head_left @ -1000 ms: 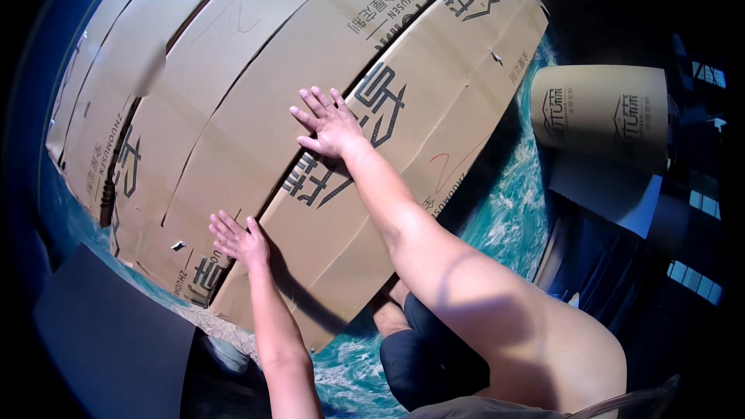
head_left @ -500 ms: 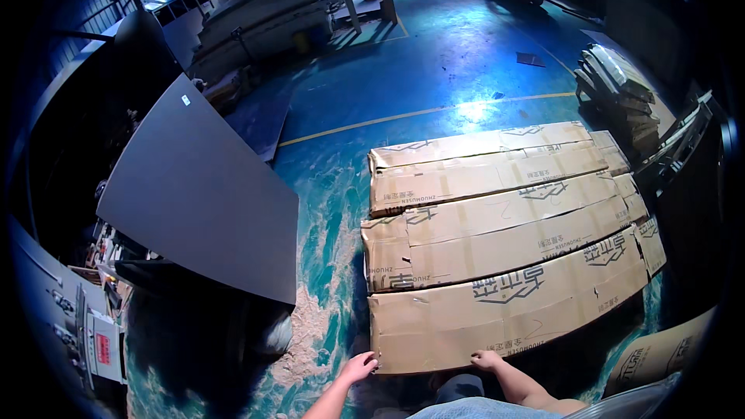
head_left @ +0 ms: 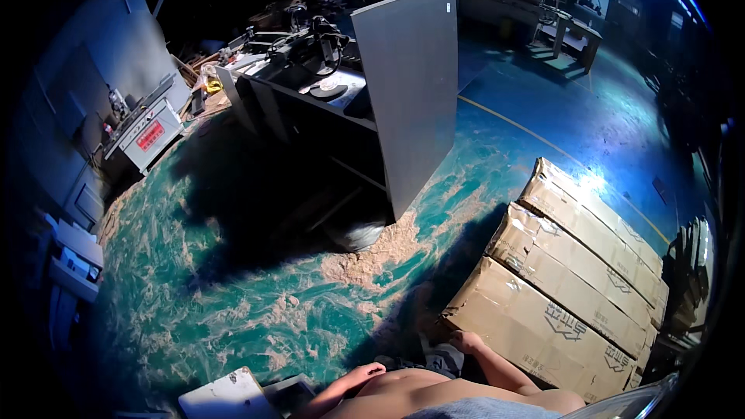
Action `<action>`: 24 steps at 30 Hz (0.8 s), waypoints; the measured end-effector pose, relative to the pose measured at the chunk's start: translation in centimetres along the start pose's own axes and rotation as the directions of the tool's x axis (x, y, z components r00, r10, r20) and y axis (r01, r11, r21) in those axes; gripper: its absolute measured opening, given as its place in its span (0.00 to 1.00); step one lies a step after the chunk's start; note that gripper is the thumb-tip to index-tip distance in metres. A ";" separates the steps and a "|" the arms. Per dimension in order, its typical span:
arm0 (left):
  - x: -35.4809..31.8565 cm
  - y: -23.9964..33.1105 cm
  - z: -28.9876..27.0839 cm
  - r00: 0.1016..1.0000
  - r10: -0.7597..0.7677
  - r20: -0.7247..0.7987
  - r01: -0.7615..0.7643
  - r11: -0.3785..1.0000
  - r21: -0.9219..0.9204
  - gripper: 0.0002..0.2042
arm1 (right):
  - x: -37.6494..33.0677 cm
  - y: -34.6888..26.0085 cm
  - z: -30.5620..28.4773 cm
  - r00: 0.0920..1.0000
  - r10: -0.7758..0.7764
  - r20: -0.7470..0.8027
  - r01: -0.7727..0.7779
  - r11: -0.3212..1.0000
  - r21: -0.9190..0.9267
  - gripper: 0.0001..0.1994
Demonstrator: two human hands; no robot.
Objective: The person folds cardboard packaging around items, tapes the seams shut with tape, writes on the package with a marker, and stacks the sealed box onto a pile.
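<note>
Several long brown cardboard boxes lie side by side at my right. My right hand (head_left: 466, 341) is at the front edge of the nearest cardboard box (head_left: 504, 322), close to its left corner, with its fingers curled against the edge. Low in front of my body, away from the boxes, is my left hand (head_left: 368, 372). Its fingers are loosely curled and I see nothing in them.
A tall grey panel (head_left: 415, 101) stands upright against a dark machine (head_left: 310, 109). Sawdust (head_left: 369, 256) is heaped on the green floor by its foot. A white-fronted machine (head_left: 147, 136) stands far left; a pale board (head_left: 229, 396) lies low at the left.
My view has swung left, so the boxes now sit farther right. My left hand has come off the box corner. My right hand stays at the front edge, now nearer the left corner.
</note>
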State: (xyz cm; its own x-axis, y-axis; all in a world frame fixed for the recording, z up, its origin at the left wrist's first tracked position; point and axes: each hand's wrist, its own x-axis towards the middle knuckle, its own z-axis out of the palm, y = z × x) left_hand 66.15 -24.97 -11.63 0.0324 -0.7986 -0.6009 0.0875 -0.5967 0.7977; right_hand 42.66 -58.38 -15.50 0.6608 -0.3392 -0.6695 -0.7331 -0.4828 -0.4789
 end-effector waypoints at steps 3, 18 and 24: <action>2.0 2.6 -3.7 0.953 0.302 -0.007 -0.288 0.915 0.282 0.14 | 6.3 -7.9 -6.2 0.994 -0.105 -0.028 0.103 0.993 -0.064 0.19; 9.9 4.9 -18.0 0.852 0.286 -0.439 -0.322 0.947 -0.008 0.20 | 34.5 -8.7 -5.6 0.599 -0.791 0.126 0.784 0.547 -0.294 0.17; 13.7 11.6 -27.3 0.921 0.095 -0.379 -0.094 0.995 0.023 0.22 | 48.3 -26.2 -15.8 0.359 -0.762 0.539 0.888 0.102 -0.448 0.13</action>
State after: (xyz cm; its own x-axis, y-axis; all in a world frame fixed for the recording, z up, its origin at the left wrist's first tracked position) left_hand 94.75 -40.64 -11.99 0.4153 -0.7625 -0.4962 0.0614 -0.5207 0.8515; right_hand 96.32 -74.84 -26.33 0.7090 0.6814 -0.1814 0.5845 -0.7118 -0.3894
